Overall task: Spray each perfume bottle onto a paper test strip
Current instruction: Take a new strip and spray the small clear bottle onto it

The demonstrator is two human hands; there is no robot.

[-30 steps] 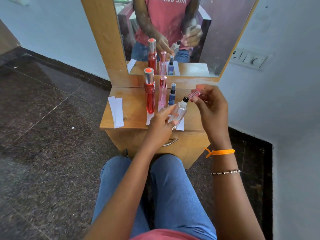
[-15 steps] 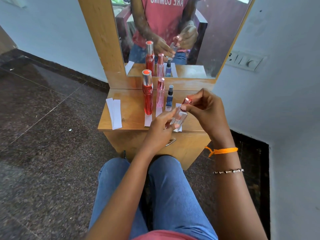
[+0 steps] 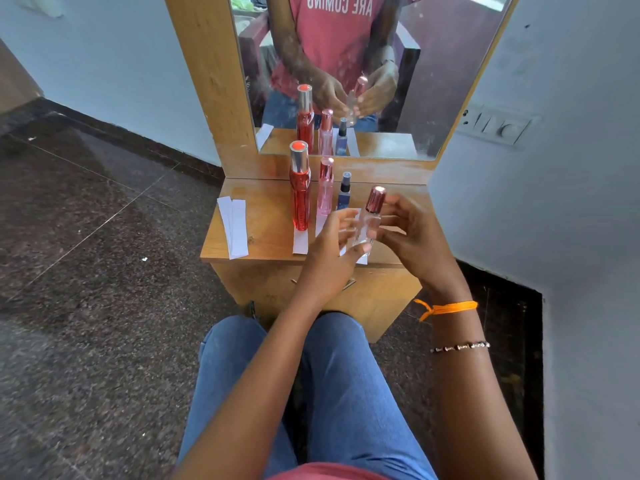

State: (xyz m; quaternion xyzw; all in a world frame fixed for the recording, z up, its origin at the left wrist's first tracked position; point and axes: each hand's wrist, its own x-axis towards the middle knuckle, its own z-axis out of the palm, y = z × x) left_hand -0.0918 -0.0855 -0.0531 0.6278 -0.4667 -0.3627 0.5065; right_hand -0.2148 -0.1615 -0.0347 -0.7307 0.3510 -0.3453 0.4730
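A clear perfume bottle with a pink metallic cap stands upright above the front of the wooden table. My left hand holds it from the left, thumb under its base. My right hand curls round its right side, fingertips near the cap. Behind stand a tall red bottle, a pink bottle and a small blue spray bottle. White paper strips lie under the red bottle and the pink bottle. Another strip shows below my hands.
Two spare paper strips lie on the table's left side. A mirror rises behind the bottles and reflects them and my hands. A switch panel is on the right wall. My knees are close under the table's front.
The pink cap, held apart in my right hand a second ago, now sits on the clear bottle. The bottle has swung from tilted to upright.
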